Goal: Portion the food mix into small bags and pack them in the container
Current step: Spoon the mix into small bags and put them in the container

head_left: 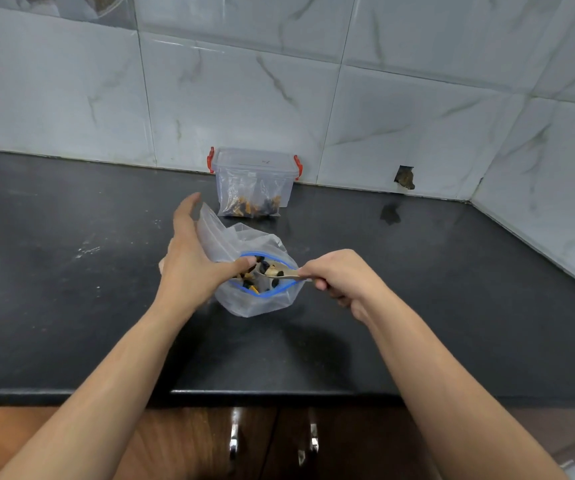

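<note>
The spoon is gripped by the right hand, handle lying toward 3 o'clock, bowl inside the bag. The bag's rim is pinched open by the left hand. The container stands at 12 o'clock.

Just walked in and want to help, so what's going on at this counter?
A person is portioning a food mix. The right hand grips a spoon loaded with pieces inside the open blue-rimmed bag. The left hand holds the bag's mouth open with its thumb, and a small clear bag sits against its palm. Behind, on the black counter, a clear container with red clips holds bagged mix.
</note>
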A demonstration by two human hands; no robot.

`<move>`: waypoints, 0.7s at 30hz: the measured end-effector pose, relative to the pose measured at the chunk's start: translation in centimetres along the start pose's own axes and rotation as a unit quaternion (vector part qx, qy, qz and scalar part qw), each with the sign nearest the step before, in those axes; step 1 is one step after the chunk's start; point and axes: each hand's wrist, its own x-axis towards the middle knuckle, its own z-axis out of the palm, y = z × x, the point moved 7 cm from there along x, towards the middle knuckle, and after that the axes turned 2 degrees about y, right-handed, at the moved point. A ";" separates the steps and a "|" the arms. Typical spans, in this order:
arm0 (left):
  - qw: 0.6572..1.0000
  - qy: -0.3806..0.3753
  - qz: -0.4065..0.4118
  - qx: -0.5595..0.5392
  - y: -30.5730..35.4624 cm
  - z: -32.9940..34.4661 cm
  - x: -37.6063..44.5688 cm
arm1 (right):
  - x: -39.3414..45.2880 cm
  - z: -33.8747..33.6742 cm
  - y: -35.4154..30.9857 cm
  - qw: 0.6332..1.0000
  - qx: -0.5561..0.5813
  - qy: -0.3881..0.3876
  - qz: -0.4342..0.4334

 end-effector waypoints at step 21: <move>0.997 -0.023 0.056 0.042 1.5 0.4 -0.1 | -3.6 -1.6 -9.5 0.987 -0.067 -0.056 -0.137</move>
